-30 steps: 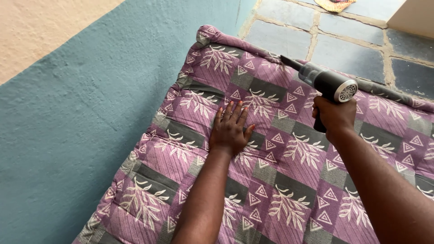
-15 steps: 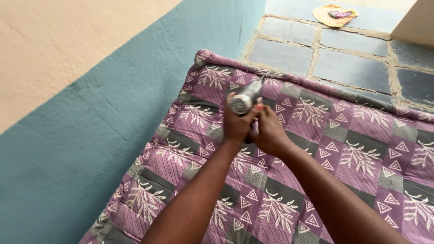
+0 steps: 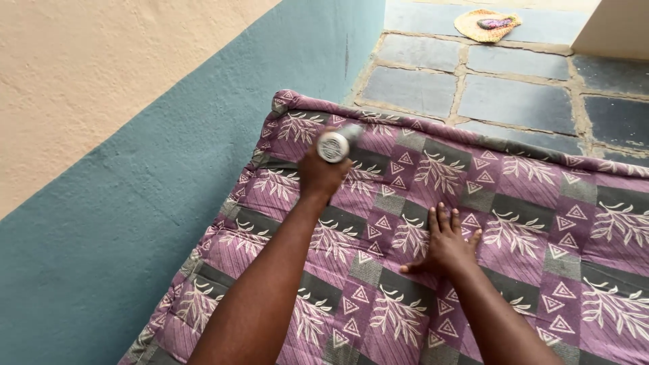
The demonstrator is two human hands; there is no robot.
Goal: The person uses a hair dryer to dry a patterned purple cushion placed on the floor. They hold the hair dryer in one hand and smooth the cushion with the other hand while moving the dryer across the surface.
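the left hand point(image 3: 323, 174) is wrapped tight around the grip of a grey handheld power tool point(image 3: 336, 144), fingers curled shut on it so that only the round rear end of the tool's body shows above the knuckles, facing the camera. the tool points away from the person, toward the far left corner of the mattress point(image 3: 541, 223), and sits right over the quilted cover there; whether its tip touches the fabric cannot be told, since the hand and the tool's own body hide it

the right hand point(image 3: 444, 245) lies flat on the mattress, palm down, fingers spread and stretched forward, pressing on a purple patch with a pale leaf print. it holds nothing. the tool is up and to the left of this hand, well apart from it, closer to the mattress edge by the wall

the mattress is covered in purple and grey squares with leaf and triangle motifs, and it lies on a floor of dark stone tiles point(image 3: 517, 101). a wall point(image 3: 122, 155) painted teal below and cream above runs along its left side. a small straw hat point(image 3: 488, 24) lies on the tiles far off
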